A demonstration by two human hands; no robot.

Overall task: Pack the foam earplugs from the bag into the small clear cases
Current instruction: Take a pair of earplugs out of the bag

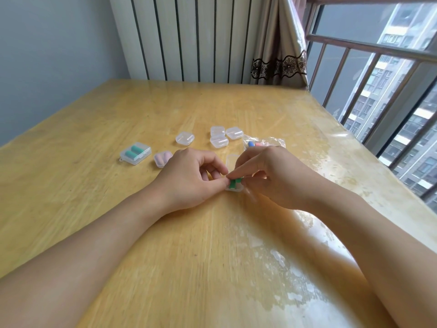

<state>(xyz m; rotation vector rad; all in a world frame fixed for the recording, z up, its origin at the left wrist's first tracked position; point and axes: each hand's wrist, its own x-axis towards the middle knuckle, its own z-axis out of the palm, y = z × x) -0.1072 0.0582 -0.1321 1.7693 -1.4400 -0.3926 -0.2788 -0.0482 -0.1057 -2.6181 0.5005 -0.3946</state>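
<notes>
Green earplugs [233, 183] down in the open clear case [233, 172] at mid-table, pinched from both sides: left hand [189, 177] thumb and forefinger on one end, right hand [272, 176] fingertips on the other. Just behind, plastic bag [264, 144] with blue and pink plugs. Farther left, filled teal case [135, 153], pink case [162, 158]; four closed cases [219, 136] beyond, all on the wooden table [118, 114].

Two bare forearms enter from the near edge of the glossy yellow wooden table [165, 110], one at each lower corner of the view. No sleeve, watch, ring or bracelet covers either arm from the frame edge to the wrist. The left hand [189, 178] and right hand [272, 176] are ungloved, with short, unpainted fingernails where these show.
</notes>
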